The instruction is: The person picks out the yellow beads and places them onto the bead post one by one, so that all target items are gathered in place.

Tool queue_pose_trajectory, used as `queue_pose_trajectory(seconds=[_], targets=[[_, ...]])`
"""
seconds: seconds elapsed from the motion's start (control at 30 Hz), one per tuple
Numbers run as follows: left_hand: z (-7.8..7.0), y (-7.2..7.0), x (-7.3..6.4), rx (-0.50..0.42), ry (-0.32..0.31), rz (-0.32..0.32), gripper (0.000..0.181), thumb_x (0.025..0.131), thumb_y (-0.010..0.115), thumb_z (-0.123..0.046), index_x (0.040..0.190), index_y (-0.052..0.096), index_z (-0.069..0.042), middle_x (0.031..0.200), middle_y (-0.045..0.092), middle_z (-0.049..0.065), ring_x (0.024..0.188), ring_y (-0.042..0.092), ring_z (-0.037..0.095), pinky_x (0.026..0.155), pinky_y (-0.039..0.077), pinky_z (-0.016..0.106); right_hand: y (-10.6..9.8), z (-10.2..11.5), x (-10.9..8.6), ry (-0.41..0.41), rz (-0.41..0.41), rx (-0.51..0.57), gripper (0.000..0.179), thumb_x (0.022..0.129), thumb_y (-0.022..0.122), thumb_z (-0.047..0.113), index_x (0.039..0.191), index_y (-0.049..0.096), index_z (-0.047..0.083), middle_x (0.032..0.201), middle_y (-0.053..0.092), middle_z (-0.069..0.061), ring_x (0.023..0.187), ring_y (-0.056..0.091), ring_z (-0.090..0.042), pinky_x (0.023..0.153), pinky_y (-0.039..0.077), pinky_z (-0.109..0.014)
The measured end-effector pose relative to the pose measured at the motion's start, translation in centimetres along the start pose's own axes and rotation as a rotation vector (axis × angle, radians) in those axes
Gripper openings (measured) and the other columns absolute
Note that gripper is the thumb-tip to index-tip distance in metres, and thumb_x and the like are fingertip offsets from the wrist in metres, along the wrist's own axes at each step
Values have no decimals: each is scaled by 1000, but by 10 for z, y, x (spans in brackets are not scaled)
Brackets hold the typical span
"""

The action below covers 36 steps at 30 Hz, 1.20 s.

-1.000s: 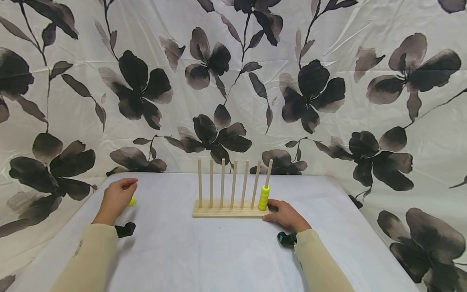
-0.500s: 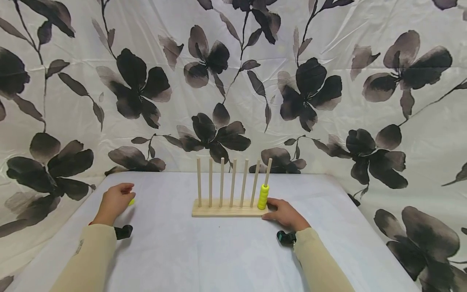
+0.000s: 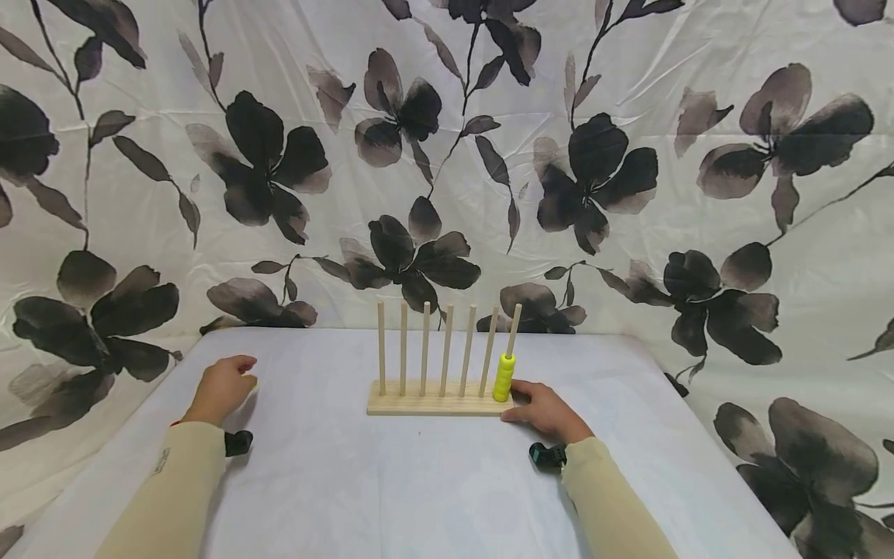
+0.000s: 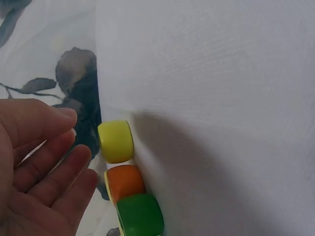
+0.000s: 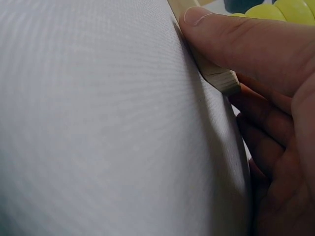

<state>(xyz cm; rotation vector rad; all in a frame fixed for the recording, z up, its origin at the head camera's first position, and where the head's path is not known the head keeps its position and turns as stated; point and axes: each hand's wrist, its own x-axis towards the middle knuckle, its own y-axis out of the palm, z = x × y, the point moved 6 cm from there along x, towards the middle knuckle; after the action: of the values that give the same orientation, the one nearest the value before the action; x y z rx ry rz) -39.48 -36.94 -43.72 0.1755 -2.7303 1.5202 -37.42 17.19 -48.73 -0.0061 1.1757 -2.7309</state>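
My right hand [image 3: 548, 411] grips the right end of a wooden peg stand [image 3: 436, 405], thumb along the front edge and fingers round the end. On the stand's rightmost peg sits a stack of several yellow beads [image 3: 504, 378]; its other pegs are bare. Over at the left of the table is my left hand [image 3: 219, 390], its thumb and fingers apart with nothing between them. The left wrist view shows a yellow bead [image 4: 116, 141] just beyond its fingertips, then an orange bead [image 4: 125, 182] and a green bead [image 4: 140, 215] close together. In the head view the left hand hides these beads.
A white cloth [image 3: 391, 481] covers the table. Behind it and along the sides hangs a pale curtain [image 3: 321, 46] with dark flowers. The loose beads lie near the table's left edge.
My left hand has dropped slightly toward the near side, and its thumb and fingertips have parted. The yellow bead that showed beside it is now hidden in the head view. My right hand stays put.
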Motion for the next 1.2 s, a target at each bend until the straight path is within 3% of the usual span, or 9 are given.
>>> queue_pose_trajectory(seconds=[0.43, 0.9, 1.2], targets=[[2, 10, 6, 69, 6, 33, 44, 89, 47, -3, 130, 49, 13, 131, 48, 37, 121, 45, 54, 100, 39, 63, 1, -1, 4, 0, 3, 2, 74, 78, 80, 37, 143, 50, 18, 148, 47, -6, 142, 36, -32, 115, 28, -55], [-1, 14, 4, 73, -79, 131, 41, 91, 45, 0, 132, 49, 9, 135, 43, 36, 119, 44, 53, 99, 39, 66, -1, -2, 6, -13, -4, 2, 75, 78, 80, 38, 143, 49, 19, 148, 48, -6, 142, 37, -31, 115, 29, -55], [-2, 17, 5, 112, -77, 184, 39, 92, 49, -2, 129, 50, 12, 130, 47, 37, 111, 51, 50, 95, 43, 64, 0, -1, 5, -13, -6, 1, 75, 77, 80, 38, 143, 49, 20, 147, 49, -6, 141, 37, -31, 115, 29, -55]])
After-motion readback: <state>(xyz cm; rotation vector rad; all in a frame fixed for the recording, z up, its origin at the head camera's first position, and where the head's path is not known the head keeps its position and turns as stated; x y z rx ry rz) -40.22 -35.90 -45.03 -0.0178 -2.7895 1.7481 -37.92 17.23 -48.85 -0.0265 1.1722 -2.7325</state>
